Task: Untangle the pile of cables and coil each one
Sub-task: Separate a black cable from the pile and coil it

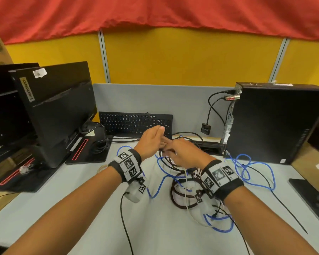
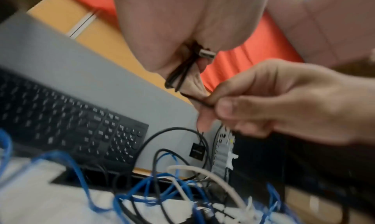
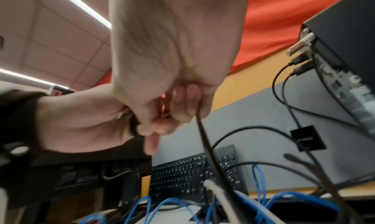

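Note:
Both hands meet above the desk, over a tangle of cables. My left hand (image 1: 151, 142) holds a few loops of a thin black cable (image 2: 178, 76) against its palm, and the silver USB plug (image 2: 207, 55) sticks out beside the thumb. My right hand (image 1: 184, 153) pinches the same black cable (image 3: 205, 139) between thumb and fingers right next to the left hand; the cable drops from it down to the pile. On the desk below lie a long blue cable (image 1: 162, 181), a brown coil (image 1: 175, 196) and a white cable (image 1: 187, 190), all crossing one another.
A black keyboard (image 1: 134, 124) leans at the back of the grey desk (image 1: 81, 208). A black Lenovo tower (image 1: 57, 111) with a stand base (image 1: 88, 153) stands left; another black tower (image 1: 271, 122) with plugged-in cables stands right, next to a cardboard box (image 1: 309, 159).

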{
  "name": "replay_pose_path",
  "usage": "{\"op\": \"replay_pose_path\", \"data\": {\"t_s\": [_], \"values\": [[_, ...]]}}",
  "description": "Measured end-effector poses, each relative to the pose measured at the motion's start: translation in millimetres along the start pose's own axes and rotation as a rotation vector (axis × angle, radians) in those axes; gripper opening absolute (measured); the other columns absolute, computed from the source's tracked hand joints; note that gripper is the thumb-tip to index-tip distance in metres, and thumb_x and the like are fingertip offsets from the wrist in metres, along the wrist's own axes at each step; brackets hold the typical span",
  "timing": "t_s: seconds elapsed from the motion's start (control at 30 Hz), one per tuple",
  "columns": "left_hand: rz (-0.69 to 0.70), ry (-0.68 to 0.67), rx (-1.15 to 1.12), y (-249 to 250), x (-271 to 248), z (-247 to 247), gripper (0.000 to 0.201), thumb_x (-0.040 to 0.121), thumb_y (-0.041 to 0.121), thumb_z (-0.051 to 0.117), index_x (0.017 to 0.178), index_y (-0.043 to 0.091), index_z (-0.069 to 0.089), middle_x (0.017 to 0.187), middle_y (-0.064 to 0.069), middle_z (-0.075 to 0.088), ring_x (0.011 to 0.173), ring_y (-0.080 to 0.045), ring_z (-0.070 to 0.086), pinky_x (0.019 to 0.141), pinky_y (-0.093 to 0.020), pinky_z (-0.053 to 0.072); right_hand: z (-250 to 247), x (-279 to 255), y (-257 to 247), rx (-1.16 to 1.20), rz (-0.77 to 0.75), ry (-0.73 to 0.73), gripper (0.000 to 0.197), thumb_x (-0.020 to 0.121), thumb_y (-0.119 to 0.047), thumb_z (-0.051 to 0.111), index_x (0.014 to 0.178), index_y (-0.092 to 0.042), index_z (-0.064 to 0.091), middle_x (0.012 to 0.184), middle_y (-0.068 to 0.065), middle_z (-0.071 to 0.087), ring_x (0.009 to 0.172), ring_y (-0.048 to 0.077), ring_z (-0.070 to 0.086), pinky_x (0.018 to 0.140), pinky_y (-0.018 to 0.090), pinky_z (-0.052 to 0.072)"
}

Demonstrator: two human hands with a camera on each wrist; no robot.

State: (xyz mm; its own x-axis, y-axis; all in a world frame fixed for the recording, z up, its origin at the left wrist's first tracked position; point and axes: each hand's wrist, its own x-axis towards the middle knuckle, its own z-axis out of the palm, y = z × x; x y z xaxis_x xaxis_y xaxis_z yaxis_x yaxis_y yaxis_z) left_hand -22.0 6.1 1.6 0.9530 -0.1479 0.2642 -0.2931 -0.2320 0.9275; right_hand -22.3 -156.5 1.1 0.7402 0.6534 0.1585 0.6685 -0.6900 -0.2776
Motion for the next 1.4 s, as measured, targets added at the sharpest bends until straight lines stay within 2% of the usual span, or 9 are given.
{"op": "replay_pose_path", "data": {"t_s": [0.13,0.23,0.4,0.5,0.63,0.73,0.9,1.17,1.4], "values": [[0.119,-0.031,0.403,7.0,2.2,-2.3,0.038,0.108,0.023,0.037,0.074,0.013,0.048,0.07,-0.011,0.061,0.064,-0.023,0.059,0.07,-0.047,0.054,-5.0,-1.8,-8.2,0.117,0.0,0.059,0.016,0.092,-0.03,0.073,0.087,-0.017,0.08,0.072,-0.001,0.072,0.063,0.017,0.061,0.065,0.034,0.05],[0.168,-0.093,0.59,17.6,2.0,-0.6,0.039,0.108,0.023,0.037,0.076,0.009,0.054,0.067,-0.006,0.061,0.06,-0.021,0.057,0.066,-0.04,0.05,-7.4,0.2,-5.9,0.219,0.06,0.209,0.021,0.085,-0.027,0.081,0.067,-0.018,0.074,0.061,-0.005,0.069,0.054,0.008,0.058,0.057,0.025,0.05],[0.017,-0.179,0.449,14.6,-3.1,-8.4,0.04,0.108,0.023,0.038,0.079,0.005,0.058,0.059,-0.003,0.058,0.052,-0.017,0.049,0.059,-0.036,0.044,-32.1,-5.9,11.7,0.3,0.125,0.406,0.017,0.084,-0.034,0.082,0.078,-0.019,0.079,0.063,-0.006,0.07,0.054,0.002,0.055,0.053,0.011,0.041],[-0.101,-0.189,0.12,12.7,-7.5,-13.3,0.042,0.108,0.028,0.04,0.075,0.009,0.057,0.052,0.006,0.041,0.046,-0.01,0.031,0.049,-0.024,0.028,-41.7,-10.5,27.2,0.333,0.169,0.494,0.02,0.092,-0.036,0.072,0.092,-0.019,0.083,0.071,0.0,0.073,0.06,0.013,0.057,0.061,0.029,0.047],[-0.205,-0.209,-0.293,18.6,-6.5,-6.7,0.042,0.108,0.031,0.035,0.07,0.017,0.046,0.051,0.007,0.03,0.043,-0.008,0.021,0.044,-0.022,0.015,-33.4,-12.1,25.5,0.372,0.069,0.381,0.024,0.097,-0.042,0.063,0.106,-0.027,0.08,0.078,-0.009,0.07,0.066,-0.002,0.055,0.065,0.027,0.042],[-0.295,-0.157,-0.543,24.5,-3.1,1.1,0.046,0.108,0.034,0.035,0.065,0.019,0.04,0.047,0.007,0.029,0.038,-0.006,0.02,0.038,-0.018,0.015,-27.9,-13.2,18.4,0.506,-0.046,0.274,0.028,0.088,-0.055,0.068,0.113,-0.043,0.072,0.083,0.009,0.066,0.07,0.011,0.053,0.064,0.027,0.041],[-0.266,-0.153,-0.485,24.5,-5.1,12.7,0.05,0.106,0.043,0.038,0.062,0.019,0.042,0.05,0.006,0.028,0.04,-0.007,0.022,0.04,-0.019,0.016,-23.7,-12.8,15.4,0.543,0.007,0.383,0.037,0.093,-0.049,0.066,0.093,-0.013,0.073,0.077,0.021,0.06,0.066,0.016,0.045,0.064,0.035,0.038],[-0.242,-0.09,-0.413,7.0,-4.0,15.0,0.042,0.106,0.041,0.041,0.074,0.014,0.047,0.055,0.006,0.03,0.045,-0.008,0.028,0.043,-0.018,0.028,-19.8,-11.1,23.5,0.413,0.091,0.296,0.028,0.102,-0.035,0.058,0.085,-0.016,0.07,0.066,-0.001,0.055,0.061,0.008,0.045,0.062,0.03,0.038],[-0.252,-0.019,-0.393,0.1,10.2,20.7,0.041,0.108,0.038,0.037,0.074,0.016,0.046,0.051,0.009,0.031,0.042,-0.006,0.028,0.041,-0.017,0.026,-20.4,-4.7,26.4,0.483,0.148,0.285,0.024,0.103,-0.029,0.059,0.094,-0.012,0.074,0.077,-0.003,0.065,0.067,0.002,0.053,0.068,0.022,0.043]]}}
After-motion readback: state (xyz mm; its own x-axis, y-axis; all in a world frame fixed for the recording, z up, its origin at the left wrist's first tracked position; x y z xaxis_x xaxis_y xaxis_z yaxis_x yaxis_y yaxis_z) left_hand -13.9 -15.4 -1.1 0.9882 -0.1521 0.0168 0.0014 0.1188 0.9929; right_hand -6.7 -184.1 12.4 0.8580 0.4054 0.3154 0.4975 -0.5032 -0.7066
